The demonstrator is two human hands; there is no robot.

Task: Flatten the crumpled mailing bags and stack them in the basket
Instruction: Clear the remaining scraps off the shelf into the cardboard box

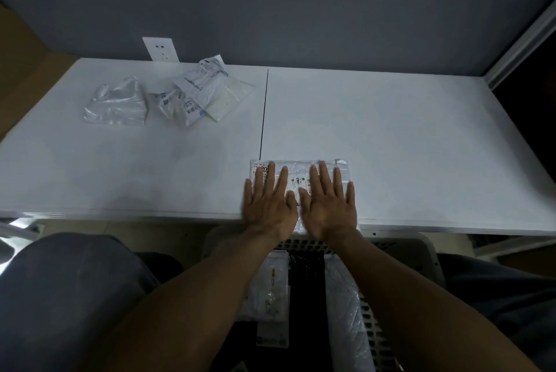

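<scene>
Mailing bag (298, 171) with a printed label is lying flat at the near edge of the white worktop (391, 136), roughly in the middle, reaching right up to the edge. Both hands are on top of it, palms down, fingers straight and spread. The left hand (268, 206) covers the left part and the right hand (329, 206) the right part, thumbs nearly touching over the label. Nothing pinched or gripped, just flat pressing.

Way off at the far left of the worktop are the crumpled ones: a clear crumpled bag (117, 103) on its own, and just beside it a pile of labelled bags (201, 91) overlapping each other. Hard to count, maybe three. Behind them a white wall socket (161, 49) sits on the grey wall.

Below the worktop edge, between the person's knees, is the slotted basket (427, 251). Inside it there's a white bag (267, 287) on the left, a black bag (305, 275) in the middle and a clear flat bag (343, 296) on the right, all lying fairly flat.
</scene>
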